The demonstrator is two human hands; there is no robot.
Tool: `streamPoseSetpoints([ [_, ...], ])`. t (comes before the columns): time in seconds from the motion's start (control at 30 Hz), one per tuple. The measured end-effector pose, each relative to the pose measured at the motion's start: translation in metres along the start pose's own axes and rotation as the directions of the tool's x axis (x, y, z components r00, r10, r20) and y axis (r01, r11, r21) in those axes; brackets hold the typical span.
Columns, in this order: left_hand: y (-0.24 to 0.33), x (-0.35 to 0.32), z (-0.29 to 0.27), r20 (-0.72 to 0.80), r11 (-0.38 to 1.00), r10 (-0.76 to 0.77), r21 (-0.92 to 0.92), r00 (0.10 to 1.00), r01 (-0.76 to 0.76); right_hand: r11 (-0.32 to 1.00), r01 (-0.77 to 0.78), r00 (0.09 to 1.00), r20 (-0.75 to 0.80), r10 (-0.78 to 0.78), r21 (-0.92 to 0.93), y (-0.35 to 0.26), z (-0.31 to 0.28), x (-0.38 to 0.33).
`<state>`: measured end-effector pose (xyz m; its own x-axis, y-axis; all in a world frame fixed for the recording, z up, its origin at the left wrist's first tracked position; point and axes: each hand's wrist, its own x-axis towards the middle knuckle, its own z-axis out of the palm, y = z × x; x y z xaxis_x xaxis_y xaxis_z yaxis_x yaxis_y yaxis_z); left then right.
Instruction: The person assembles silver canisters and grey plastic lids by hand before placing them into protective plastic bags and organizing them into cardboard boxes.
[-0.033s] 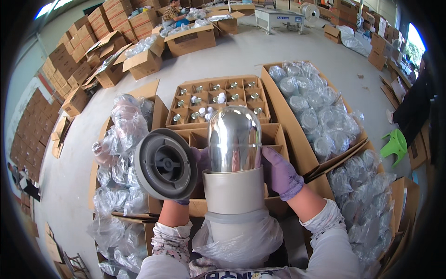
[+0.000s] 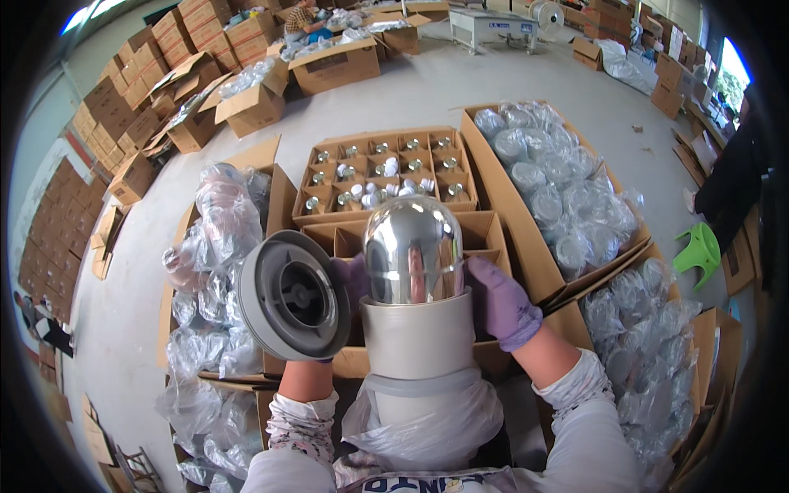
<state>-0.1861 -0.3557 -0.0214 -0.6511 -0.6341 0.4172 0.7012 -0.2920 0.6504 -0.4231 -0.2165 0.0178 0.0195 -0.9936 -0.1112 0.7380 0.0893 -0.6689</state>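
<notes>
A silver glass flask liner (image 2: pixel 412 246), domed end up, stands in a pale grey cylindrical casing (image 2: pixel 417 337) in front of my body. A thin clear plastic bag (image 2: pixel 436 415) is bunched around the casing's lower part. My left hand (image 2: pixel 353 281), in a purple glove, holds a round grey plastic flask part (image 2: pixel 294 296) tilted beside the liner, its ribbed hollow side showing; most of the fingers are hidden behind it. My right hand (image 2: pixel 503 304), also gloved, is open at the liner's right, fingers extended near the casing's rim. Whether it touches the casing, I cannot tell.
Ahead sits a divided carton (image 2: pixel 382 135) of glass liners with white caps among them. A partitioned carton (image 2: pixel 485 226) lies behind the casing. Cartons of bagged parts flank me, left (image 2: pixel 218 271) and right (image 2: pixel 559 181). A green stool (image 2: pixel 697 256) stands far right; another person (image 2: pixel 300 20) sits at the back.
The round grey part has turned slightly, showing more of its outer side wall. My right hand has shifted slightly away from the liner. The view has tilted a little.
</notes>
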Motion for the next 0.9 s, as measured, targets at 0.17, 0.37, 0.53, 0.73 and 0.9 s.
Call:
streamPoseSetpoints([
  [0.17,0.017,-0.020,0.082,0.007,0.997,0.021,-0.076,1.000,-0.021,0.946,0.057,0.995,0.094,-0.028,-0.319,-0.020,0.021,-0.010],
  [0.37,0.013,-0.047,0.112,-0.521,0.980,-0.110,0.085,0.846,0.180,0.243,0.166,0.862,0.260,0.435,-0.956,-0.069,0.068,0.008],
  [0.53,0.006,-0.093,0.056,-0.283,0.831,-0.464,-0.467,0.839,0.302,-0.395,0.200,0.811,-0.075,0.580,-0.897,-0.071,0.143,0.007],
  [0.73,0.036,-0.122,0.108,-0.118,0.909,-0.181,0.359,0.976,0.212,-0.441,0.391,0.719,-0.031,0.694,-0.808,-0.055,0.167,0.000],
  [0.9,0.041,-0.125,0.128,0.045,0.750,0.051,0.658,0.998,-0.068,-0.524,0.422,0.738,-0.055,0.673,-0.740,-0.036,0.176,-0.015],
])
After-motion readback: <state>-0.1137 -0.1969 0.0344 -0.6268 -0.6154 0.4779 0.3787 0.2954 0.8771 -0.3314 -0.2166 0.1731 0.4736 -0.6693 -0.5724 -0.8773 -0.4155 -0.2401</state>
